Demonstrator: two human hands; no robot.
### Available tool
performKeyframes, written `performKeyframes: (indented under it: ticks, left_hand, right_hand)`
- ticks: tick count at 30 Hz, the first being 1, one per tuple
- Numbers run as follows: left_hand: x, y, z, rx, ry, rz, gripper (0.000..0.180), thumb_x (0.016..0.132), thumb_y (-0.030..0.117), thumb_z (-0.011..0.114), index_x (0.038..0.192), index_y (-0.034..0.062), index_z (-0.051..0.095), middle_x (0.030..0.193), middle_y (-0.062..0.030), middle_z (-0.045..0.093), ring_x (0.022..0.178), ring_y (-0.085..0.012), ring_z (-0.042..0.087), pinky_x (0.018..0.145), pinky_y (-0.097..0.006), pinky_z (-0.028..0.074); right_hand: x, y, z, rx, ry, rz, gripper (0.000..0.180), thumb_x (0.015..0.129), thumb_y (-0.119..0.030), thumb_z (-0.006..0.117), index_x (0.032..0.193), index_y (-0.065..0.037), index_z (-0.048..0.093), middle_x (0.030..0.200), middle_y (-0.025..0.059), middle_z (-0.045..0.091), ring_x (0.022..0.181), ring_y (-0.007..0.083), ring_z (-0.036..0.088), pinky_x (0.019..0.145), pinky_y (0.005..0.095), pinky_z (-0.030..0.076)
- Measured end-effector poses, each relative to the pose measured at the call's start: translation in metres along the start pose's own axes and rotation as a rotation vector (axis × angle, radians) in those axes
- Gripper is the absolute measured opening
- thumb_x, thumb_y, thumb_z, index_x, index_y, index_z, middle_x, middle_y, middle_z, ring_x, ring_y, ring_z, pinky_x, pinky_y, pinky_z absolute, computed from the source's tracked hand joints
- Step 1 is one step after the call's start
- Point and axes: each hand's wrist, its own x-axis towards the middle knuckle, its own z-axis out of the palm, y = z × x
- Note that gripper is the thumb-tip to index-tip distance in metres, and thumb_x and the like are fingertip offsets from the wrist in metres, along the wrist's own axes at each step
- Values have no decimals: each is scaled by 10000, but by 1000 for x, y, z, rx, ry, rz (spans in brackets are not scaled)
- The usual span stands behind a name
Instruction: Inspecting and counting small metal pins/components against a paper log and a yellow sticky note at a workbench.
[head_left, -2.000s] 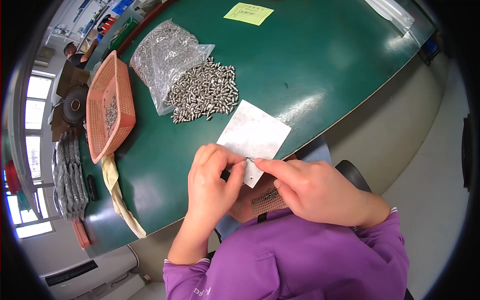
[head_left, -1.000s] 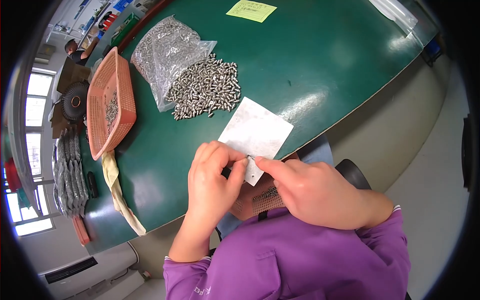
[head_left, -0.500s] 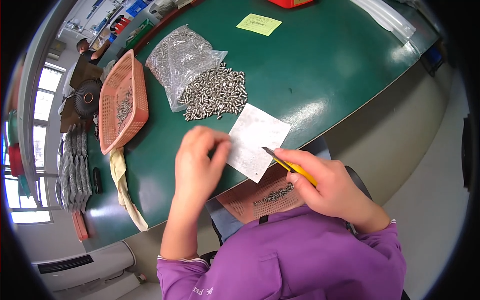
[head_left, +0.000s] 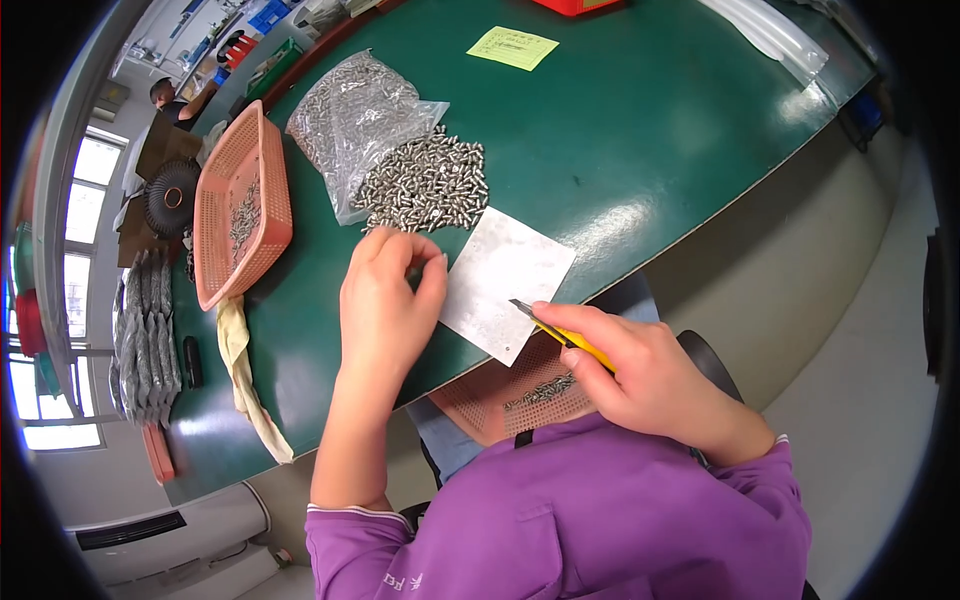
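My right hand (head_left: 635, 365) grips a yellow utility knife (head_left: 588, 346), its dark blade tip over a white square sheet (head_left: 510, 278) on the green table. At the near edge of a heap of small silver metal pins (head_left: 428, 182), my left hand (head_left: 385, 300) is closed, with thumb and forefinger curled toward each other. Whether a pin is between those fingertips is too small to make out. The heap spills from a clear plastic bag (head_left: 355, 115) full of the same parts. Below the table edge, a pink perforated basket (head_left: 475, 410) on my lap holds more pins.
A larger pink basket (head_left: 272, 215) with some pins stands to the left, above a cream cloth (head_left: 240, 375). Several filled bags (head_left: 148, 340) lie farther left. A yellow paper slip (head_left: 513, 48) and clear plastic tubing (head_left: 775, 40) lie at the far side. Another person (head_left: 172, 105) is in the background.
My left hand has moved slightly left and away from me, off the white sheet toward the pin heap. The right hand with the knife has shifted slightly left.
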Motion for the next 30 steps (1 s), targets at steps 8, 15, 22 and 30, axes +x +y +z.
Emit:
performKeyframes:
  ticks: [8, 15, 22, 30]
  left_hand:
    - [-48, 24, 9, -71, -47, 87, 157, 754, 21, 758, 809, 53, 615, 844, -75, 591, 800, -291, 584, 707, -402, 484]
    - [-50, 22, 14, -67, -15, 89, 173, 750, 20, 760, 791, 51, 595, 836, -83, 585, 790, -295, 577, 690, -407, 473]
    - [-50, 21, 17, -101, 19, 105, 176, 747, 2, 759, 785, 43, 593, 834, -92, 591, 776, -308, 572, 689, -416, 472]
    - [-49, 20, 15, -117, -8, 99, 174, 743, -2, 760, 778, 35, 593, 828, -95, 595, 782, -312, 577, 695, -417, 475]
  right_hand:
    - [5, -6, 9, -58, -63, 17, 413, 923, -50, 600, 1335, -60, 574, 923, 166, 703, 755, 351, 699, 655, 446, 581]
    - [7, -7, 13, -140, -76, -42, 434, 882, -33, 615, 1313, -11, 573, 816, 153, 667, 686, 327, 685, 617, 424, 581]
    - [13, -7, 9, -169, -103, -116, 457, 841, -19, 620, 1287, 63, 567, 800, 138, 645, 687, 281, 672, 613, 385, 579]
    - [19, -21, 2, -292, -203, -65, 460, 819, -28, 639, 1261, 76, 569, 787, 126, 649, 675, 284, 671, 634, 379, 582]
